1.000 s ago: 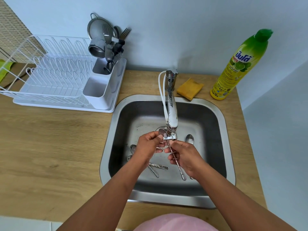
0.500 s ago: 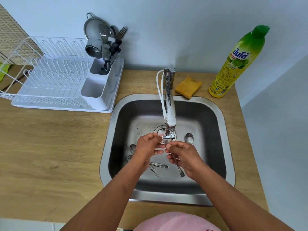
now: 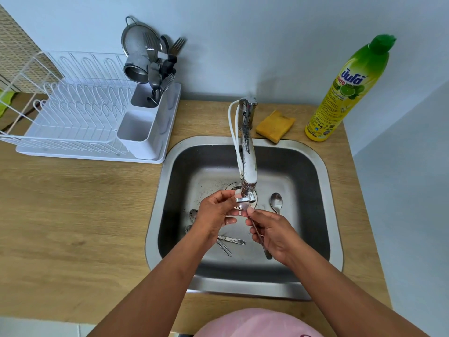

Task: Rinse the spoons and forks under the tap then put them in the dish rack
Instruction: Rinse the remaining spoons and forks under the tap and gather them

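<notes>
Holding a spoon (image 3: 258, 235) by its handle in my right hand (image 3: 274, 235), bowl end up right under the tap (image 3: 248, 171) spout. My left hand (image 3: 216, 212) has its fingertips pinched on the bowl. Can't really see water from this angle tbh. Both hands are over the sink (image 3: 325, 166). A few more pieces lie on the sink floor: one spoon (image 3: 276, 201) off to the right, a couple under my left wrist. The dish rack (image 3: 80, 117) sits on the counter to the left, its cutlery holder (image 3: 145, 122) already stuffed at the back.
</notes>
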